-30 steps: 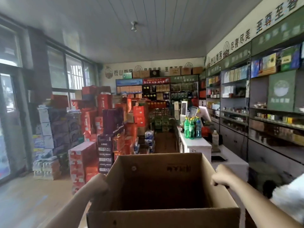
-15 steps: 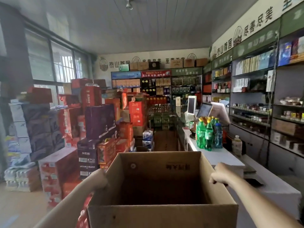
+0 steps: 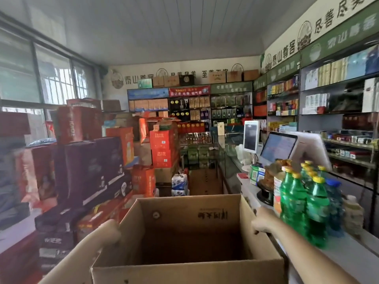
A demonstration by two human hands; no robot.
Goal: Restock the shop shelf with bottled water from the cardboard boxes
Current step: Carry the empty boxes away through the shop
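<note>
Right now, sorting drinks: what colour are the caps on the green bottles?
Yellow caps on the green bottles, head view.

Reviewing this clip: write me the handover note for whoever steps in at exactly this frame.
Left hand: gripping the left wall of the open cardboard box.
Right hand: gripping the right wall.
Box: carried at chest height in the aisle, flaps up; the visible part of its inside shows no bottles.
Nearby: green bottles stand on the counter to the right; stacked cartons on the left.
Done: cannot tell from this view.
Left: no shelf restocking is under way here; which shelf takes the water is unclear.
</note>
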